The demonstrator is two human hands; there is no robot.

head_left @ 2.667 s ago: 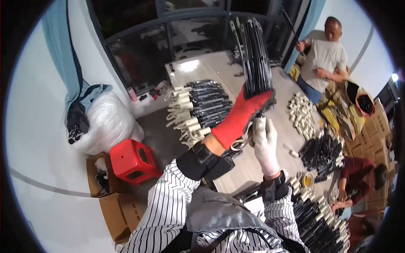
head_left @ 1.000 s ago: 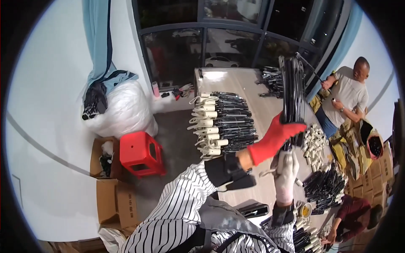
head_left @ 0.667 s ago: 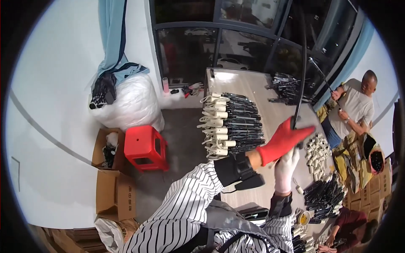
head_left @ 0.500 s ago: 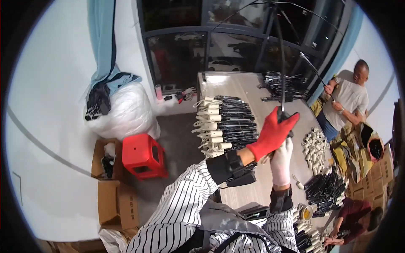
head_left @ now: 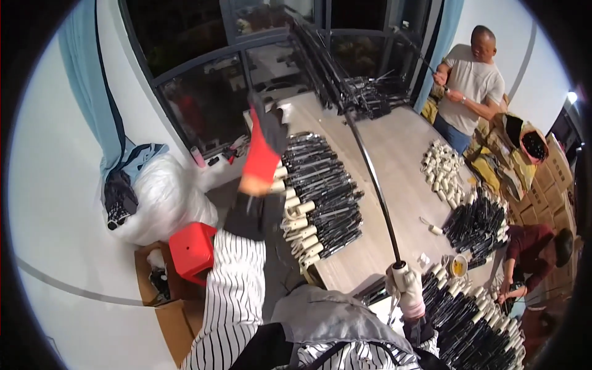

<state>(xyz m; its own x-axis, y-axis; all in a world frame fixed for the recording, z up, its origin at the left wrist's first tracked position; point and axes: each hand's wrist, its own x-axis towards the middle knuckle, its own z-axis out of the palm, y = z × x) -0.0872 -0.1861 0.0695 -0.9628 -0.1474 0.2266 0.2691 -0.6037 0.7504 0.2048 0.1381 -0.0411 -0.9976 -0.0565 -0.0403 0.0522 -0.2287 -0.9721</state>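
My right hand (head_left: 407,295), in a whitish glove, grips the cream handle of an umbrella frame (head_left: 374,179) near the table's front edge. Its bare metal shaft leans away to the upper left, and the black ribs at its far end are gathered together, blurred by motion. My left hand (head_left: 265,148), in a red glove with dark fingers, is raised to the left of the shaft, apart from it. Its fingers are stretched out, somewhat smeared, and hold nothing that I can see. Below and beside it lies a row of folded umbrella frames (head_left: 324,191) with cream handles.
More black frames (head_left: 379,95) lie at the table's far end. To the right are loose cream handles (head_left: 441,169), dark frames (head_left: 472,225), a small bowl (head_left: 458,266) and finished-looking frames (head_left: 481,320). Two people work there. A red stool (head_left: 191,250) stands left.
The spread ribs have come together. My left hand has left the frame and swung left; my right hand has come down nearer me, on the handle. The view has shifted.
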